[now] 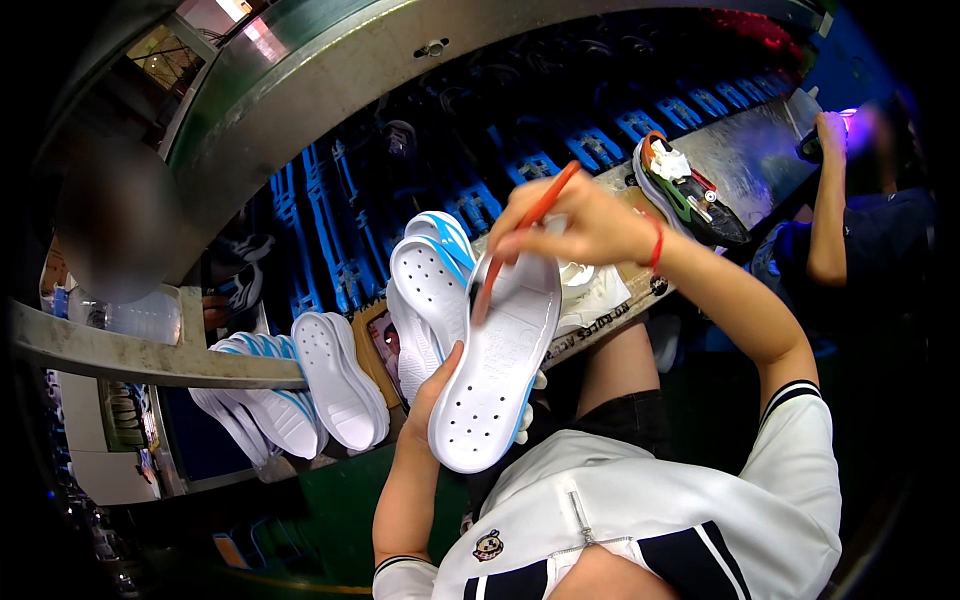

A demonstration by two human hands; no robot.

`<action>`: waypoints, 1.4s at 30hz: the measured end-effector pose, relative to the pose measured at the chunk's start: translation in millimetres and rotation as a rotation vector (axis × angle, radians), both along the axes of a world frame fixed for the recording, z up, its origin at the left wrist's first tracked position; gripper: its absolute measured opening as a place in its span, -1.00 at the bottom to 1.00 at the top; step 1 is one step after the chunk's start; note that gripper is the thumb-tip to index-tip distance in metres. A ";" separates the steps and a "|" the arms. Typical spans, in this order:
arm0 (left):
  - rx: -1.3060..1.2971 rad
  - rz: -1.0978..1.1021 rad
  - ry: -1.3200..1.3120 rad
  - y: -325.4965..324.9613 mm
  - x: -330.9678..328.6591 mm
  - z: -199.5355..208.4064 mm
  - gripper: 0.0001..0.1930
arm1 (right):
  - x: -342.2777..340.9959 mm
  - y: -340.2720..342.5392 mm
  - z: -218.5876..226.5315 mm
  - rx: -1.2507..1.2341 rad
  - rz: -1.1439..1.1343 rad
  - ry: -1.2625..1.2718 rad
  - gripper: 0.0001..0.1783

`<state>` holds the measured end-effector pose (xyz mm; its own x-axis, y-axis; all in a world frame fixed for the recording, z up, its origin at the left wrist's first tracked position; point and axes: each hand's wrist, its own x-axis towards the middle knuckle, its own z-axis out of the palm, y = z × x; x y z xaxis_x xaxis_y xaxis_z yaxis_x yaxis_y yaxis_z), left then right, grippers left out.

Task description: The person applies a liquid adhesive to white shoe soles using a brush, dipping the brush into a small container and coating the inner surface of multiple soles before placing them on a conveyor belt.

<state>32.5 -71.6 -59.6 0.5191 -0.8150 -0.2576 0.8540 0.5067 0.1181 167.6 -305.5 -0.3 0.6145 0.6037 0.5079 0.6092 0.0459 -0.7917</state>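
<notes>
A white shoe sole (490,390) with blue edging is held up over my lap, its inner face with small round holes turned toward me. My left hand (430,400) grips its left side, the thumb along the edge. Part of that hand is hidden beneath the sole, and pale covered fingertips show at the right edge. Above the sole, my right hand (580,222) is closed around a red-handled brush (552,193). The brush's dark tip reaches down to the inner face near the left rim. More white and blue soles (430,275) stand just behind, to the left.
Further left, several more soles (340,385) lean together on the bench. Behind runs a dark line with blue racks (345,240) under a metal frame (300,85). A multicoloured shoe (690,195) lies at the right on the ledge. Another person (860,235) works at far right.
</notes>
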 end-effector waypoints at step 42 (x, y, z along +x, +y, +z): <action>0.944 0.717 -0.613 -18.9 1.9 -10.0 -0.36 | -41.0 -13.9 -24.3 0.036 -0.358 0.256 -0.84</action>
<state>34.4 -90.5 -69.6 0.9890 0.0456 -0.1409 0.1182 0.3305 0.9364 126.6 -319.4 -24.5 0.8905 0.3148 0.3286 0.3759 -0.1016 -0.9211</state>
